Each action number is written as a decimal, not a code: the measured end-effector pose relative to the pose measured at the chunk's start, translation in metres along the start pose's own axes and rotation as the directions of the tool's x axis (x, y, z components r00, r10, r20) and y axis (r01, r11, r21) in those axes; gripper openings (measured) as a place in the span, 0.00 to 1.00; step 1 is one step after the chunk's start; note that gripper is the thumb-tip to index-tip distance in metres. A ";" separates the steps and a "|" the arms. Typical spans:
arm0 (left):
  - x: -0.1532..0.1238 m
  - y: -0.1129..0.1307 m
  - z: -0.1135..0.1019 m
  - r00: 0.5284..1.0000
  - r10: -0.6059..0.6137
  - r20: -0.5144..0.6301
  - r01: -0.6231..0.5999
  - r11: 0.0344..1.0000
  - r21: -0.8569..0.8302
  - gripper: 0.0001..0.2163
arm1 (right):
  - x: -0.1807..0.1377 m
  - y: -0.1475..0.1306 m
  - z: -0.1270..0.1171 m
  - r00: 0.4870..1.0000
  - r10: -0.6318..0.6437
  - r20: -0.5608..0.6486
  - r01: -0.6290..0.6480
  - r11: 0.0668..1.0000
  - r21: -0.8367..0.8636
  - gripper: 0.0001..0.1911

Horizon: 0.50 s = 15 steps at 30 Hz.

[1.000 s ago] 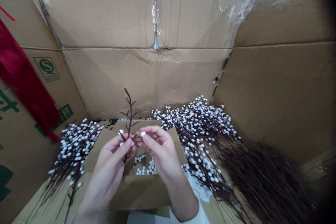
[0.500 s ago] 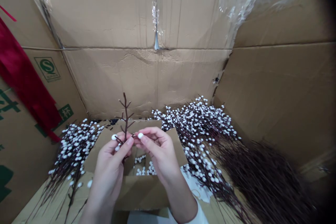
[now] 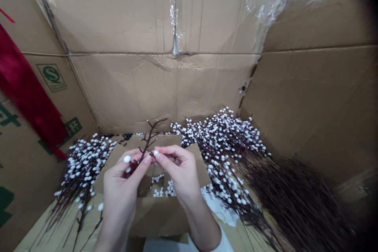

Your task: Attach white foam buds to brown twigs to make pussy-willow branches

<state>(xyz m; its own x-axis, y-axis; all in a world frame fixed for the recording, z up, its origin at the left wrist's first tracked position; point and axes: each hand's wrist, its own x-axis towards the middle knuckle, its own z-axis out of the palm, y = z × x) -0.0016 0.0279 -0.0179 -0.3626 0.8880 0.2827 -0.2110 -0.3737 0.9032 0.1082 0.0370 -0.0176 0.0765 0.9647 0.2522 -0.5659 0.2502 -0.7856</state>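
Observation:
Between the fingers of my left hand (image 3: 125,177) is a dark brown artificial branch (image 3: 150,136), its bare forked tip leaning up and to the right. A white berry (image 3: 126,159) shows on a twig beside that hand's fingers, with another just below it. My right hand (image 3: 178,169) pinches a small white ball (image 3: 155,152) between thumb and forefinger, right against a side twig of the branch. Both hands are over an open cardboard box (image 3: 161,214) with loose white balls (image 3: 168,191) inside. Part of the branch's lower stem is hidden by my left hand.
Berry-covered branches (image 3: 85,161) lie at the left, and a larger pile (image 3: 221,138) lies behind right. A bundle of bare brown stems (image 3: 295,201) is at the far right. Tall cardboard walls (image 3: 126,90) surround the space; red ribbon (image 3: 29,94) hangs on the left one.
The branch has tilted from upright to leaning right, turned by my left hand. My right hand, with its white ball, has shifted slightly left, close against the twig.

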 end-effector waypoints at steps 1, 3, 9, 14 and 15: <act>0.000 0.000 0.000 1.000 0.003 0.004 -0.003 1.000 0.008 0.06 | 0.001 0.000 0.000 1.000 -0.004 0.000 0.004 1.000 -0.002 0.05; 0.000 0.000 -0.001 1.000 0.006 0.009 -0.007 1.000 0.024 0.06 | 0.002 0.000 -0.001 1.000 -0.011 0.014 0.011 1.000 -0.018 0.04; 0.003 -0.002 -0.001 1.000 -0.009 0.023 0.007 0.999 0.050 0.06 | 0.002 0.002 -0.006 0.998 -0.030 0.055 0.036 0.994 -0.099 0.03; 0.004 0.002 0.002 0.994 -0.097 0.058 0.097 0.995 0.003 0.08 | 0.009 -0.003 -0.017 0.985 -0.036 0.169 0.123 0.835 -0.536 0.14; 0.004 0.004 0.002 0.993 -0.108 0.052 0.108 0.994 -0.007 0.09 | 0.012 -0.003 -0.021 0.980 -0.018 0.197 0.158 0.670 -0.725 0.16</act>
<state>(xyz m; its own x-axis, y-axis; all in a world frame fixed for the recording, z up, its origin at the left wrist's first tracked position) -0.0019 0.0310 -0.0122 -0.2897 0.9360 0.2002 -0.2556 -0.2773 0.9262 0.1283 0.0499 -0.0236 -0.0766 0.9247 0.3729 0.2281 0.3803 -0.8963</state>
